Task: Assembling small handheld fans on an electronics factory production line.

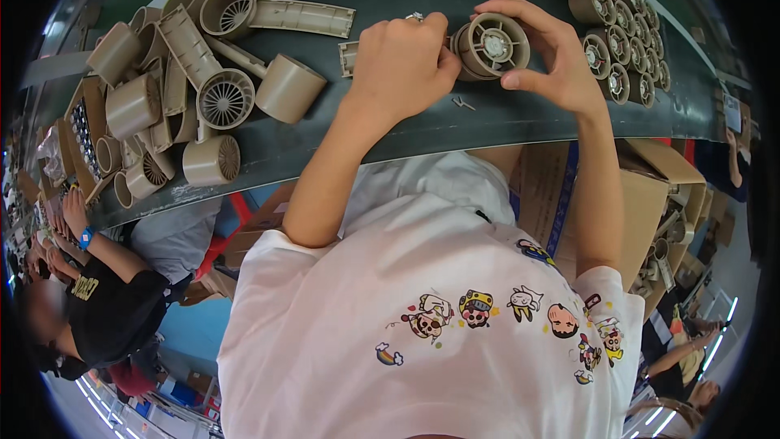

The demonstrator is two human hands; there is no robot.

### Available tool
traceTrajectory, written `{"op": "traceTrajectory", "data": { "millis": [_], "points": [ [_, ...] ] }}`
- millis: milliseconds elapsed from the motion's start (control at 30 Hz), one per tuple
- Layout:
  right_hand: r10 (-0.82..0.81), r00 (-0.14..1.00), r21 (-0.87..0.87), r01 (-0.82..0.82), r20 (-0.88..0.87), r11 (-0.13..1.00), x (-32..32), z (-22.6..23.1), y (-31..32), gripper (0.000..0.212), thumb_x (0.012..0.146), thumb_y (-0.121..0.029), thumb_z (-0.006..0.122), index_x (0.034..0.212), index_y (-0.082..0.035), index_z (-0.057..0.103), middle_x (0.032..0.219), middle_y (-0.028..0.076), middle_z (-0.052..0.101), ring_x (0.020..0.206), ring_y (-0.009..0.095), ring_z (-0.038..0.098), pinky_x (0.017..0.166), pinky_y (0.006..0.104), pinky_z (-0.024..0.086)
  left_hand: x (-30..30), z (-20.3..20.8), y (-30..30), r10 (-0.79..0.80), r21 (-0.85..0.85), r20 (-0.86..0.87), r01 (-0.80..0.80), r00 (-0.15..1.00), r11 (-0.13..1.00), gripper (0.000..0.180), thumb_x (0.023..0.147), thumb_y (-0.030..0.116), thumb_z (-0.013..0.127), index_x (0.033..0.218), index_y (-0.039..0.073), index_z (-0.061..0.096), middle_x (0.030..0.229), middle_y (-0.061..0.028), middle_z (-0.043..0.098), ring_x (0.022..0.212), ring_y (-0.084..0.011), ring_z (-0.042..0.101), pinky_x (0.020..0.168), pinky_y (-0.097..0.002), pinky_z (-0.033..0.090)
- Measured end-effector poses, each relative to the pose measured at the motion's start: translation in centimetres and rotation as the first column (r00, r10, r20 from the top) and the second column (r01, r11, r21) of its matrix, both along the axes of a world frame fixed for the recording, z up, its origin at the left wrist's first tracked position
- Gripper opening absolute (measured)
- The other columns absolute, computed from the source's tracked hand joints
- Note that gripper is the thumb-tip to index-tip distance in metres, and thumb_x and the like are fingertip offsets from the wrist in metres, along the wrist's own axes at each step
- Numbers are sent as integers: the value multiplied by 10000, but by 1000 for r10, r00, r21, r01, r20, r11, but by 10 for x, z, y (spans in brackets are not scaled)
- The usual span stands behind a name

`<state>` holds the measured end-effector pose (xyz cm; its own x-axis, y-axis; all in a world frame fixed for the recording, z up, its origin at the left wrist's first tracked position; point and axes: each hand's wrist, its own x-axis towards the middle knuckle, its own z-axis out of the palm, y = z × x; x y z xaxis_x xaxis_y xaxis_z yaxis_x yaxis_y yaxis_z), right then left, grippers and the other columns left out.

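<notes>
Right hand curled around a tan round fan housing, thumb below at 6 o'clock and fingers arched over the top, grasping it just above the dark green tabletop. Housing turned with its spoked face toward the camera, pale hub at the centre. Left hand clenched into a fist at 9 o'clock of the housing, touching its side; what the fist pinches cannot be told. Tan ribbed strip poking out from under that fist at its 9 o'clock. Small pale scrap lying on the tabletop below the two hands.

Heap of tan housings and long ribbed pieces piled well apart toward 9 o'clock. Two neat rows of finished fan housings standing at 2 o'clock, near the right hand. Open cardboard box with more tan parts at 4 o'clock, below the tabletop edge. Another person's arm with a blue wristband at far 8 o'clock.
</notes>
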<state>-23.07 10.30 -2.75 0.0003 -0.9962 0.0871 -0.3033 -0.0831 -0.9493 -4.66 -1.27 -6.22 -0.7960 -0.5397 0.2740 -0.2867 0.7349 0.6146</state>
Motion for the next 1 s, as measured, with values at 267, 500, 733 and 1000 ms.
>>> {"op": "traceTrajectory", "data": {
  "millis": [267, 500, 733, 1000],
  "points": [
    [25, 995, 97, -16, -95, 995, -14, 9, -6, 731, 662, -269, 851, 1261, 19, 545, 1258, 97, 555, 1163, 200, 543, 1018, 334, 425, -3, 2, -1, -13, 46, -12, 14, 1000, 999, 149, 702, 140, 603, 699, -6, 571, 647, -217, 623, 600, -390, 630, 580, -464, 515],
    [-85, 976, -31, 80, -201, 996, -2, 2, -1, 593, 659, -199, 852, 1163, -18, 597, 1109, 67, 634, 1013, 180, 622, 873, 333, 529, -3, -6, 1, 59, 11, -31, -59, 998, 998, 129, 697, 130, 612, 719, 7, 578, 652, -193, 611, 583, -363, 602, 569, -440, 490],
    [-110, 844, -106, 64, -524, 992, 8, 11, 4, 624, 639, -262, 855, 1123, 3, 566, 1063, 127, 635, 955, 277, 646, 834, 345, 531, 1, -9, -1, 90, -49, -101, -96, 991, 994, 125, 708, 145, 622, 713, 30, 572, 644, -170, 609, 581, -360, 600, 563, -442, 488],
    [6, 726, 224, 204, -687, 953, 34, 38, -3, 796, 586, -184, 833, 1318, -112, 527, 1139, 90, 674, 1050, 337, 619, 862, 397, 499, 42, -2, 2, 70, -145, -38, -74, 997, 987, 111, 721, 113, 620, 725, 60, 523, 611, -106, 576, 609, -312, 594, 569, -423, 446]
  ]
}}
